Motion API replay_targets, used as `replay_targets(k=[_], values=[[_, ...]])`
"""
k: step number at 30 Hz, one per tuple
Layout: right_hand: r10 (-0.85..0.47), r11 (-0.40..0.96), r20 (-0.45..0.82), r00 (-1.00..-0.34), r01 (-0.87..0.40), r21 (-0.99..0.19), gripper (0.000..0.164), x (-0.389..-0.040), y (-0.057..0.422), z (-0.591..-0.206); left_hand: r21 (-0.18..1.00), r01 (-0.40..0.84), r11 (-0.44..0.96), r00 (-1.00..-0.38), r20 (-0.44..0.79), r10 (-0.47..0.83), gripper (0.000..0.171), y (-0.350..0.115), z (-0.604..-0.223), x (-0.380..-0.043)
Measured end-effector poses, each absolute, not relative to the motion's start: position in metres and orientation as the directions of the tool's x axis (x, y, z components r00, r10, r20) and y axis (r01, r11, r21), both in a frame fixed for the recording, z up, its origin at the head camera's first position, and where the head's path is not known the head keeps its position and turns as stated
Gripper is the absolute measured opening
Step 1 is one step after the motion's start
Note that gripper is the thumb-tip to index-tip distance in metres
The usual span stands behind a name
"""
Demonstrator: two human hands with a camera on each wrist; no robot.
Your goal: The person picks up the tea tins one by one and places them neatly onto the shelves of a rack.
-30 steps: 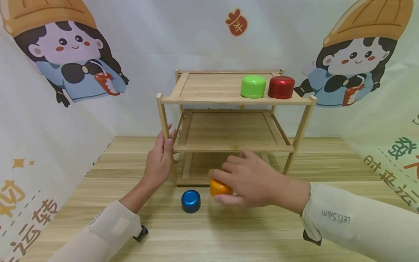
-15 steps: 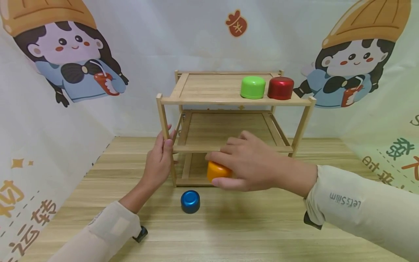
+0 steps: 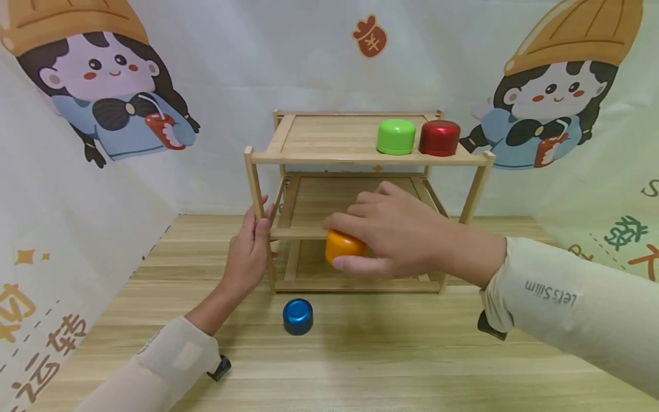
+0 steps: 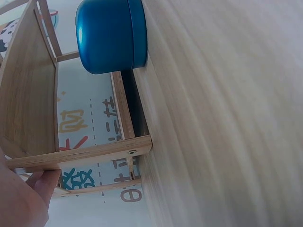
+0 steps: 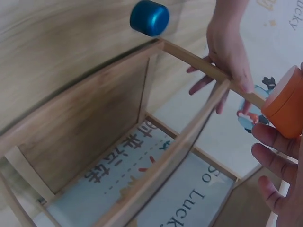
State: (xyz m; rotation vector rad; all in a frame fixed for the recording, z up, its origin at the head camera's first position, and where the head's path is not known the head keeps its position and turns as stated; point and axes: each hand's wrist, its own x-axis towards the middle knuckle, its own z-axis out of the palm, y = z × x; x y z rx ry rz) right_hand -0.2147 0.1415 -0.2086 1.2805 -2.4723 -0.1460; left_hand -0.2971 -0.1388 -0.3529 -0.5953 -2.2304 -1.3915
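My right hand (image 3: 407, 232) grips a small orange canister (image 3: 344, 246) between thumb and fingers, in front of the wooden three-tier shelf rack (image 3: 329, 134). The canister overlaps the middle shelf's front edge in the head view; its pale flat end faces the right wrist camera. Around the rack's front left post, my left hand (image 3: 247, 252) has its thumb in front and fingers behind. A blue canister (image 3: 297, 316) stands on the table ahead of the rack. On the top shelf, a green canister (image 3: 396, 137) and a red canister (image 3: 439, 138) sit side by side at the right.
The wood-grain table (image 3: 391, 360) runs under the rack. A white printed cloth (image 3: 231, 68) with cartoon figures encloses the back and sides. The top shelf's front edge (image 3: 360, 158) lies above my right hand in the head view.
My right hand has raised the orange canister from near the table to the height of the middle shelf's front edge. The left hand stays on the post.
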Motion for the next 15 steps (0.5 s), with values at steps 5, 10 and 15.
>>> replay_targets(k=[5,10,15], values=[[-0.806,0.585,0.27,-0.527,-0.777,0.23,0.047,-0.217,0.142,-0.198,0.709,0.574,0.41,-0.805,0.58,0.126,0.048,-0.14,-0.354,-0.298],[-0.798,0.596,0.278,-0.534,-0.767,0.237,0.047,-0.218,0.143,-0.185,0.702,0.574,0.421,-0.803,0.582,0.125,0.048,-0.139,-0.355,-0.299],[-0.788,0.61,0.291,-0.542,-0.752,0.25,0.048,-0.221,0.143,-0.171,0.703,0.57,0.425,-0.806,0.578,0.126,0.048,-0.139,-0.355,-0.3]])
